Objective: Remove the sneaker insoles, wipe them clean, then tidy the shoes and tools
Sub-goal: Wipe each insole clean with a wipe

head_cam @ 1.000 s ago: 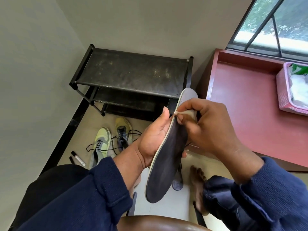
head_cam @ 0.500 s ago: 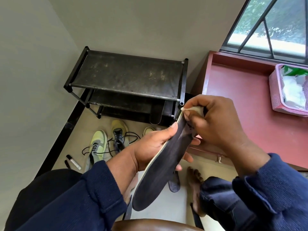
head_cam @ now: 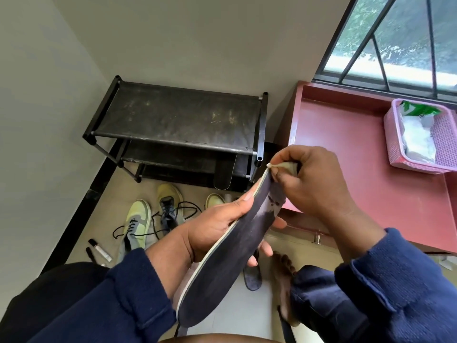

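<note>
My left hand grips a long dark insole with a pale rim, thumb on top and fingers underneath. My right hand pinches a small pale wipe against the insole's upper tip. A second dark insole leans against the black shoe rack. Yellow-green sneakers with loose black laces lie on the floor below the rack. Another dark insole lies on the floor under my hands.
A red-brown table stands on the right and carries a pink basket with a wipes packet. A small tube and a black marker lie on the floor at left. A bare foot rests near the table.
The insole has tilted flatter and moved right. My right hand slid the wipe up to the insole's tip. The view shifted and shows more of the rack and sneakers.
</note>
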A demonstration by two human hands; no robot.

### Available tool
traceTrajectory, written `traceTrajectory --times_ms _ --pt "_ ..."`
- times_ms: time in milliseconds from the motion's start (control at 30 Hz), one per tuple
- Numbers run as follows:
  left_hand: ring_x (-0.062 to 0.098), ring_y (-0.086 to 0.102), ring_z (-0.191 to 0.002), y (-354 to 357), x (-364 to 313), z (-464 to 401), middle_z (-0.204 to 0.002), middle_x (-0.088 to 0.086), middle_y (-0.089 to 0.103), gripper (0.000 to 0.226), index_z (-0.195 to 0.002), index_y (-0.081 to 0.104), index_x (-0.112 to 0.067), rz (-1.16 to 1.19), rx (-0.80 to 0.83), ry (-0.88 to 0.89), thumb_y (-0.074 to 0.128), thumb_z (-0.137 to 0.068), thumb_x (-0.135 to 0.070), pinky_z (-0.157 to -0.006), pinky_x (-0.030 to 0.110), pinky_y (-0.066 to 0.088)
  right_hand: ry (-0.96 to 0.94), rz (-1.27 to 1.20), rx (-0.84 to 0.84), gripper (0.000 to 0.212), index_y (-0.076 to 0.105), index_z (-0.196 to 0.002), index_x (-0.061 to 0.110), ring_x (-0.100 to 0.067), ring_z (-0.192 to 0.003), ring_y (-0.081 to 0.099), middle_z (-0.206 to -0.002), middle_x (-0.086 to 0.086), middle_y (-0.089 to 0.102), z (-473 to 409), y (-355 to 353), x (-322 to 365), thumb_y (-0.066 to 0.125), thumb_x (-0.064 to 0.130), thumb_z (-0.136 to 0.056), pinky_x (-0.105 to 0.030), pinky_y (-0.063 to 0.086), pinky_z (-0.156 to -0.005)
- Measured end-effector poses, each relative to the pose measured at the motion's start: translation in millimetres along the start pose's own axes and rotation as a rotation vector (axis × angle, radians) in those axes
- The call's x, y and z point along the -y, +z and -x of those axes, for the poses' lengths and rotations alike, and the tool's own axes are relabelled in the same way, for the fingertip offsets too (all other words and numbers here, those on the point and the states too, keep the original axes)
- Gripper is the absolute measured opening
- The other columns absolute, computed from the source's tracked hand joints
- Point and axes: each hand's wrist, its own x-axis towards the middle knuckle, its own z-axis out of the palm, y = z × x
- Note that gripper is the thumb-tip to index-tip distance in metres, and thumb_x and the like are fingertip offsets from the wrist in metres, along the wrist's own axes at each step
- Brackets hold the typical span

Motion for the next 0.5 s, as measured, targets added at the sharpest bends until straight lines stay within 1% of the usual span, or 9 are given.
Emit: traceTrajectory --times_ms 33,100,167,200,267,333,367,433,500 --pt "0.031 0.073 -0.091 -2.5 0.9 -0.8 -0.127 0.012 0.071 0.063 -0.150 0.043 -0.012 0.027 -0.003 0.007 0.030 -0.105 -0.053 -0.071 0.041 0.062 -0.023 -0.004 0.022 0.019 0.077 -0.084 0.029 0.003 -0.076 0.065 -0.080 0.019 0.071 3.5 1.6 3.4 0.073 0.010 -0.086 -0.005 0.046 -0.063" --pt "0.033 0.072 -0.093 -6.5 2.1 -1.2 -0.123 0.011 0.073 0.060 -0.146 0.048 -0.014 0.053 -0.025 0.000 0.032 -0.104 -0.054 -0.071 0.042 0.062 -0.068 -0.008 0.059 0.018 0.077 -0.086 0.028 0.002 -0.078 0.066 -0.081 0.017 0.072 8.9 4.3 8.3 0.073 0.010 -0.086 -0.007 0.048 -0.066" --pt "0.036 0.070 -0.097 -7.9 1.6 -1.0 -0.129 0.013 0.070 0.061 -0.148 0.046 -0.015 0.035 -0.009 0.014 0.031 -0.104 -0.055 -0.072 0.043 0.062 -0.052 -0.036 0.048 0.017 0.078 -0.086 0.028 0.002 -0.078 0.067 -0.081 0.017 0.072 6.6 4.4 6.3 0.074 0.011 -0.085 -0.008 0.049 -0.066" --pt "0.035 0.071 -0.095 -7.7 1.0 -0.8 -0.129 0.014 0.069 0.062 -0.152 0.043 -0.017 0.017 -0.003 0.025 0.030 -0.104 -0.055 -0.072 0.043 0.062 -0.019 -0.056 0.024 0.017 0.078 -0.085 0.028 0.002 -0.078 0.067 -0.080 0.018 0.072 3.1 3.6 2.8 0.075 0.011 -0.085 -0.008 0.050 -0.065" --pt "0.028 0.075 -0.081 -5.0 -1.1 0.8 -0.112 0.012 0.076 0.065 -0.158 0.032 -0.022 -0.018 -0.005 0.037 0.029 -0.102 -0.055 -0.069 0.040 0.062 0.049 -0.073 -0.034 0.018 0.077 -0.083 0.030 0.002 -0.078 0.067 -0.080 0.019 0.071 -4.2 2.2 -4.7 0.077 0.011 -0.085 -0.010 0.052 -0.066" --pt "0.025 0.076 -0.076 -4.4 -0.6 0.3 -0.101 0.009 0.078 0.067 -0.160 0.025 -0.026 -0.027 -0.004 0.044 0.028 -0.100 -0.054 -0.068 0.038 0.062 0.078 -0.074 -0.061 0.021 0.075 -0.083 0.031 0.001 -0.079 0.067 -0.081 0.019 0.071 -6.9 2.5 -8.4 0.078 0.010 -0.085 -0.020 0.058 -0.071" --pt "0.027 0.076 -0.079 -4.0 -0.7 -0.3 -0.105 0.009 0.078 0.066 -0.160 0.026 -0.026 -0.014 -0.004 0.052 0.030 -0.101 -0.055 -0.069 0.040 0.062 0.074 -0.077 -0.058 0.021 0.075 -0.083 0.031 0.001 -0.079 0.067 -0.081 0.020 0.071 -5.4 3.1 -6.9 0.077 0.010 -0.085 -0.020 0.058 -0.071" --pt "0.035 0.073 -0.091 -8.5 2.3 -3.7 -0.118 0.014 0.073 0.066 -0.158 0.033 -0.025 0.066 0.007 0.061 0.039 -0.101 -0.059 -0.074 0.047 0.061 0.031 -0.099 -0.031 0.023 0.074 -0.083 0.032 0.004 -0.077 0.067 -0.080 0.022 0.069 2.2 5.4 1.8 0.077 0.009 -0.086 -0.012 0.054 -0.065" --pt "0.038 0.070 -0.094 -14.1 3.8 -6.3 -0.114 0.018 0.071 0.069 -0.148 0.051 -0.019 0.194 -0.018 0.049 0.050 -0.094 -0.061 -0.075 0.051 0.059 -0.028 -0.117 0.026 0.025 0.074 -0.081 0.033 0.007 -0.075 0.065 -0.076 0.023 0.068 13.1 11.9 11.7 0.076 0.008 -0.085 -0.006 0.046 -0.061"
